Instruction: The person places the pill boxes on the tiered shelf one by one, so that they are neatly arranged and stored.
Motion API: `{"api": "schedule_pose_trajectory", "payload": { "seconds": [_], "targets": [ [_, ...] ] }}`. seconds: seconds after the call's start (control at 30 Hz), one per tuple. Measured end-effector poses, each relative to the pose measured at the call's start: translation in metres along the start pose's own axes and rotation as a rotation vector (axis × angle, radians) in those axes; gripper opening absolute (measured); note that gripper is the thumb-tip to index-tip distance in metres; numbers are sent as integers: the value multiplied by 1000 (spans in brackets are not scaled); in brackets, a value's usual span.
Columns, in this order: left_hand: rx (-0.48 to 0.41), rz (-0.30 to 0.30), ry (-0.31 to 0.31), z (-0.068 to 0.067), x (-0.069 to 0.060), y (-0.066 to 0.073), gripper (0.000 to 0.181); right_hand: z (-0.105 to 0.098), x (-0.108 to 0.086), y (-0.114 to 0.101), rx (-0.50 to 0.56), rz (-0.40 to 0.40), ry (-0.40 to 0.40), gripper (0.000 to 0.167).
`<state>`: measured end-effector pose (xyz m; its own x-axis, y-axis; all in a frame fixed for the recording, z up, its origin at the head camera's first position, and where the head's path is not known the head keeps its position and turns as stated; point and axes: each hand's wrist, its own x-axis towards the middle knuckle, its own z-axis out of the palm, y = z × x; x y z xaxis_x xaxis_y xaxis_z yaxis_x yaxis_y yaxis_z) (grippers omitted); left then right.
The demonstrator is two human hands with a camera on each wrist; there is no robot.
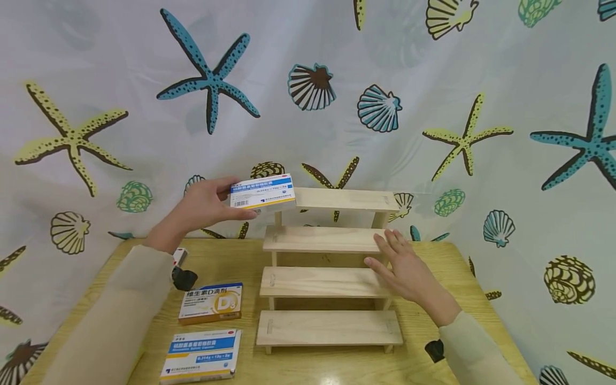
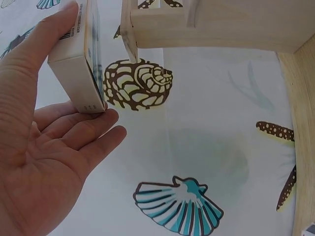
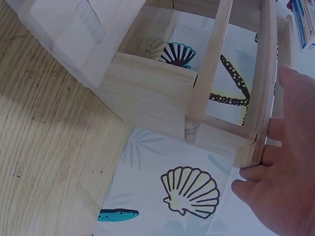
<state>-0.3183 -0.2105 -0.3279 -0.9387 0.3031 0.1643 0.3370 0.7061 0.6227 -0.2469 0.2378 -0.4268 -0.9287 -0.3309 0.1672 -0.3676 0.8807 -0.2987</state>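
Behind our tabletop [image 1: 447, 262] hangs sheeting [image 1: 337, 133] printed with starfish and shells. We have a blue-and-white box [image 1: 262, 192] raised at the top step's left end; our left hand [image 1: 204, 203] is clamped on its near end, thumb against fingers, presumably to leave the far end free (contact with the wood: cannot tell). Beside it rises our stepped wooden stand [image 1: 327, 280]. Our right hand [image 1: 401, 267] lies at the second-highest step's right end, fingers extended and slightly apart, gripping nothing; perhaps a steadying touch.

Left of the stand lie a vitamin D box [image 1: 212, 303], a second blue-and-white box [image 1: 201, 355] nearer us, and another box [image 1: 179, 256] partly hidden by our sleeve [image 1: 139, 283], likely kept within reach. Edges: only a narrow gap separates boxes from stand; rightward we note a broader strip, while sheeting limits rearward travel.
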Motion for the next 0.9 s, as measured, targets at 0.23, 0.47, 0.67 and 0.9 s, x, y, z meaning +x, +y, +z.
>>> {"api": "schedule_pose_trajectory", "payload": {
  "seconds": [0.23,0.47,0.67,0.9],
  "targets": [
    [21,-15,-15,7,11,13,112,0,0,-2,9,6,-4,77],
    [23,-4,-31,15,24,21,108,0,0,-4,5,-1,6,77],
    [42,-6,-21,25,36,33,107,0,0,-4,0,3,7,77],
    [29,30,-41,41,54,51,103,-1,-1,-4,-7,15,10,78]
  ]
}}
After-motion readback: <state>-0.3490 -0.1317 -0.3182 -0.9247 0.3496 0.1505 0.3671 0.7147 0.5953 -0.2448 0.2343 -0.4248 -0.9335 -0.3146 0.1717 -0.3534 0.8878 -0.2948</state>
